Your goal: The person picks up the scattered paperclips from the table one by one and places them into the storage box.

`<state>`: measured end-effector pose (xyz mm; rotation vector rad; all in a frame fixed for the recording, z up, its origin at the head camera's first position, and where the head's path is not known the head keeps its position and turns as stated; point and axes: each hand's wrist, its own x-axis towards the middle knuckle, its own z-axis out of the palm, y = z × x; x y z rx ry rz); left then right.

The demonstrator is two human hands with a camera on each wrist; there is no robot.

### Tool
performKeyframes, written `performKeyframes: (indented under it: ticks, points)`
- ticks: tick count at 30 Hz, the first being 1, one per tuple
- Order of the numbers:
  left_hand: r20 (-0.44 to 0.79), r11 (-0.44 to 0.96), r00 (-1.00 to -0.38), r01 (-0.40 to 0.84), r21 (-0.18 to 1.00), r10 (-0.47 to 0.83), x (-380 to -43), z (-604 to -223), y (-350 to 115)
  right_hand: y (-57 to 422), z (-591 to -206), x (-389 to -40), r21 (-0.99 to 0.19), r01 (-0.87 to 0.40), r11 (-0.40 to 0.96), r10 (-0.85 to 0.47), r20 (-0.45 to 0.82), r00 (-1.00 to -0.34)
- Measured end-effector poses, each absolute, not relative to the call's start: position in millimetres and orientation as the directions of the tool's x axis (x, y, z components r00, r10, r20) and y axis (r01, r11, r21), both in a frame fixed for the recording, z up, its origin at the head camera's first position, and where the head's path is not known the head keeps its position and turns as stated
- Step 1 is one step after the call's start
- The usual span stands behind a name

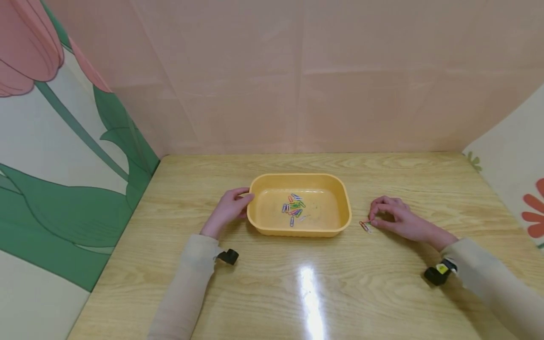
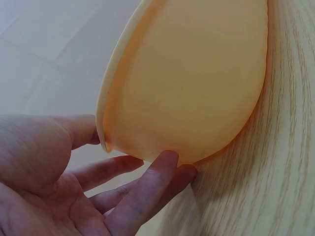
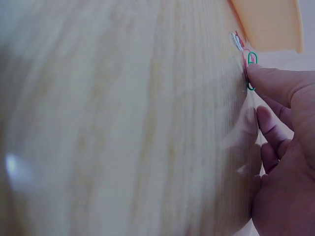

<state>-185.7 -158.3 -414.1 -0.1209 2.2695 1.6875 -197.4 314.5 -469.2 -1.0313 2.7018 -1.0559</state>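
A yellow plastic tray [image 1: 341,203] with a raised rim stands on the table, and several coloured paper clips [image 1: 295,206] lie in it. At its left end my left hand [image 1: 230,208] grips the wall, thumb over the rim and fingers against the outside, as the left wrist view also shows. To the right of the tray, my right hand [image 1: 397,219] is low over the table. Its thumb and index finger pinch a green paper clip [image 3: 252,58]. Just beside those fingertips, a few red and white paper clips [image 1: 364,226] lie on the wood.
The light wood table [image 1: 263,283] carries a bright glare streak in front of the tray. A pinkish cloth wall [image 1: 297,94] rises along the back edge. Printed flower panels flank the table, a tulip panel [image 1: 72,208] at left. Each wrist wears a small black camera [image 1: 229,257].
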Motion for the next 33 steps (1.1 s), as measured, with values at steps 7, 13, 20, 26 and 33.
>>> performKeyframes:
  ticks: [7,13,20,26,33]
  points:
    - [-0.3,0.292,-0.946,-0.255,0.922,0.122,-190,-423,-160,317,-469,-200,-0.618,-0.606,0.501,-0.635,0.214,-0.743]
    - [-0.28,0.305,-0.954,-0.238,0.922,0.103,-190,-425,-159,315,-471,-203,-0.615,-0.678,0.403,-0.665,0.312,-0.679]
    - [-0.282,0.306,-0.955,-0.243,0.921,0.09,-189,-424,-159,315,-472,-205,-0.65,-0.656,0.384,-0.649,0.315,-0.692]
    - [-0.283,0.309,-0.955,-0.243,0.92,0.094,-189,-425,-159,314,-471,-205,-0.68,-0.659,0.322,-0.657,0.341,-0.672]
    - [-0.285,0.305,-0.954,-0.244,0.92,0.096,-189,-426,-160,315,-470,-207,-0.728,-0.606,0.32,-0.65,0.297,-0.7]
